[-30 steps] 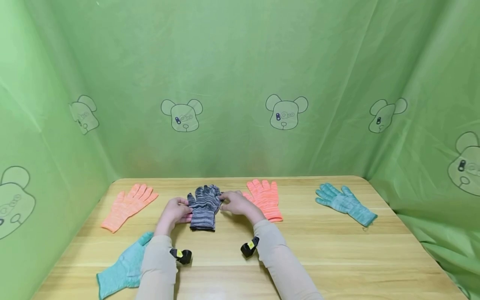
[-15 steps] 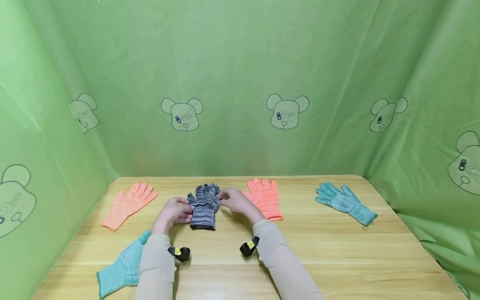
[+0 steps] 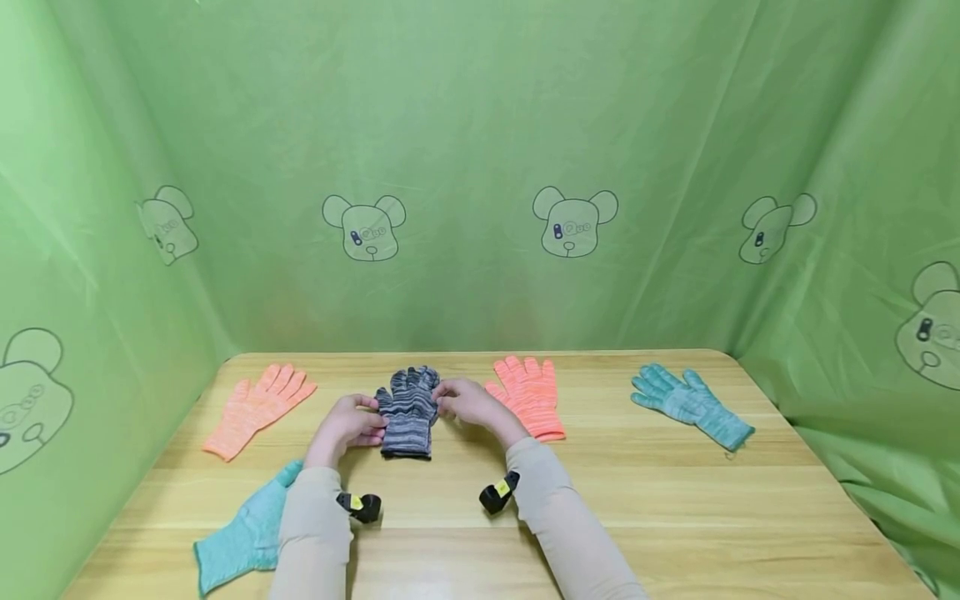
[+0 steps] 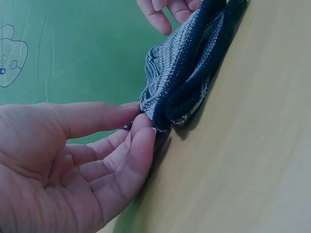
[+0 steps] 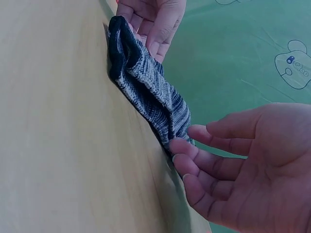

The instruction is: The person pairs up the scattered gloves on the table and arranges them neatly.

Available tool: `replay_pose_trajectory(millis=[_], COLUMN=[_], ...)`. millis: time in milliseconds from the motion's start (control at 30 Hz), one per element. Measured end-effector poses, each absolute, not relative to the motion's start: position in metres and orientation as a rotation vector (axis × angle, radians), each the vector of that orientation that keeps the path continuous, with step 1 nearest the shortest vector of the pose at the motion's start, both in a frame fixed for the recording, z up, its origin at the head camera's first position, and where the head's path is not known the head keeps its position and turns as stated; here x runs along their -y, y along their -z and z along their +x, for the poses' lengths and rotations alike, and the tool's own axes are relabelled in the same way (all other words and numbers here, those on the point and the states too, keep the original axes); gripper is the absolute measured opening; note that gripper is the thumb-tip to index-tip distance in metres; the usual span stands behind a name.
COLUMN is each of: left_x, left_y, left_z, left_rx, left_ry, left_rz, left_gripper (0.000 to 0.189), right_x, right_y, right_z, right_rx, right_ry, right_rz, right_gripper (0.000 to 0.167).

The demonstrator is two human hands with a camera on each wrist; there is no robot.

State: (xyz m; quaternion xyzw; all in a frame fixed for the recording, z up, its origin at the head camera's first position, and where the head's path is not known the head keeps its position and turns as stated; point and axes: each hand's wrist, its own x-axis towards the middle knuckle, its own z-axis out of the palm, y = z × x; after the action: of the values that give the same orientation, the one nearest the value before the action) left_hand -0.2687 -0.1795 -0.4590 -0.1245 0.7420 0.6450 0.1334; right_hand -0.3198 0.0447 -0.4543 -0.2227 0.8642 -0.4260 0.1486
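A grey-and-black striped knit glove lies near the back of the table, fingers toward the back wall and cuff toward me. Its dark cuff edge shows in layers in the left wrist view. My left hand pinches the glove's left side between thumb and fingers, low near the cuff. On the opposite side, my right hand has its thumb and curled fingertips on the glove's edge, higher up by the glove's fingers. The right wrist view shows this striped glove stretched between both hands, close over the wood.
An orange glove lies at the left, another orange glove just behind my right wrist. One teal glove is at the right; a second teal glove sits partly under my left sleeve. Green fabric walls enclose the wooden table.
My right fingers have shifted slightly left and down along the striped glove's right edge, which has drawn in a little. The left hand stays nearly in place; the other gloves have not moved.
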Motion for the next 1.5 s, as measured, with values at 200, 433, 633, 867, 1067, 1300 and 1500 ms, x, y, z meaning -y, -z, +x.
replay_pose_trajectory(millis=[200,433,633,867,1067,1300,1500], left_x=[0.178,0.178,0.177,0.175,0.174,0.174,0.173], left_y=[0.459,0.460,0.463,0.463,0.464,0.463,0.463], left_z=[-0.268,-0.269,-0.270,-0.270,-0.271,-0.271,-0.271], left_rx=[-2.171,-2.187,-2.183,-2.197,-2.204,-2.223,-2.244], left_ry=[-1.847,-1.832,-1.838,-1.831,-1.823,-1.818,-1.829], left_rz=[-0.378,-0.389,-0.399,-0.401,-0.413,-0.431,-0.452], left_gripper=[0.043,0.040,0.037,0.034,0.028,0.022,0.016], right_x=[-0.045,-0.044,-0.045,-0.045,-0.046,-0.048,-0.051], right_y=[0.460,0.462,0.461,0.462,0.463,0.453,0.445], right_z=[-0.322,-0.323,-0.322,-0.324,-0.323,-0.319,-0.318], right_rx=[-2.443,-2.393,-2.384,-2.290,-2.280,-2.321,-2.368], right_ry=[1.203,1.198,1.190,1.227,1.225,1.165,1.064], right_rz=[-0.648,-0.639,-0.617,-0.613,-0.596,-0.623,-0.741], right_gripper=[0.025,0.027,0.027,0.032,0.032,0.033,0.036])
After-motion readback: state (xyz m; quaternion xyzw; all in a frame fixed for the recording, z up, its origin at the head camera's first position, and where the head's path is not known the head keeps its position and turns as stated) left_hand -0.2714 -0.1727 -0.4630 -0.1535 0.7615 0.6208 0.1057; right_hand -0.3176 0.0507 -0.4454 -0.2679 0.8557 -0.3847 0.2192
